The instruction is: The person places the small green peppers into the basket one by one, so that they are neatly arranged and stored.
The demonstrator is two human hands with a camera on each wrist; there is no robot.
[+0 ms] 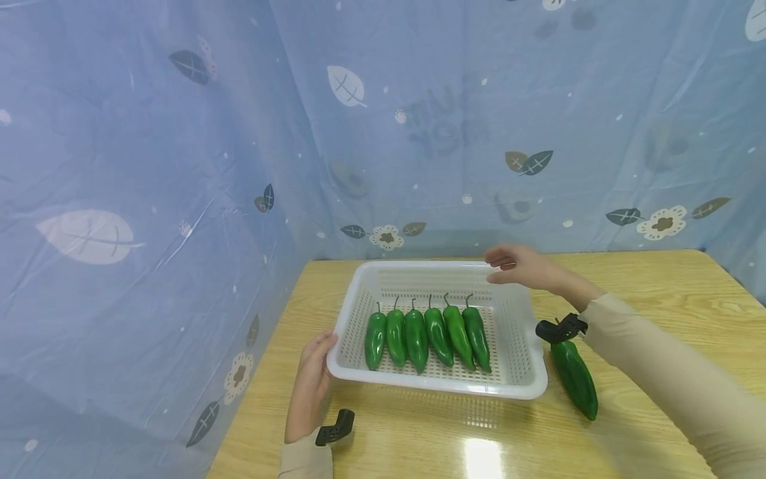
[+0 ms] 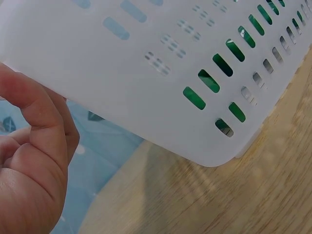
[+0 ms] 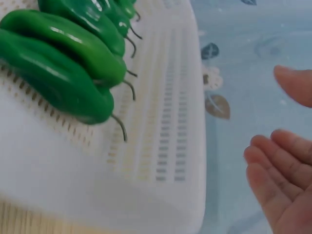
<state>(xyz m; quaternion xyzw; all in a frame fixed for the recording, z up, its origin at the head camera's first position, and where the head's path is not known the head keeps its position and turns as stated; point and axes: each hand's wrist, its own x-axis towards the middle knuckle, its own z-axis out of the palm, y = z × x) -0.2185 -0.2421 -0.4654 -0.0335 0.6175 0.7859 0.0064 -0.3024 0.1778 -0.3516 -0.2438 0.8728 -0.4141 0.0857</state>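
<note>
A white plastic basket (image 1: pixel 439 384) with slotted walls stands on the wooden table. Several green peppers (image 1: pixel 416 340) lie side by side in its left and middle part, their stems toward the far wall. At the basket's left end, my left hand (image 1: pixel 314 367) grips the rim, thumb on top; in the left wrist view its curled fingers (image 2: pixel 39 107) are at the rim's edge. My right hand (image 1: pixel 529 267) hovers over the far right corner, fingers relaxed and thumb apart. Nothing lies in that hand (image 3: pixel 285 180) in the right wrist view.
One more green pepper (image 1: pixel 574 379) lies on the table (image 1: pixel 646 293) right of the basket, its top partly hidden by the black wrist device (image 1: pixel 561 328). A blue leaf-patterned sheet (image 1: pixel 431 133) hangs behind the table and along its left side.
</note>
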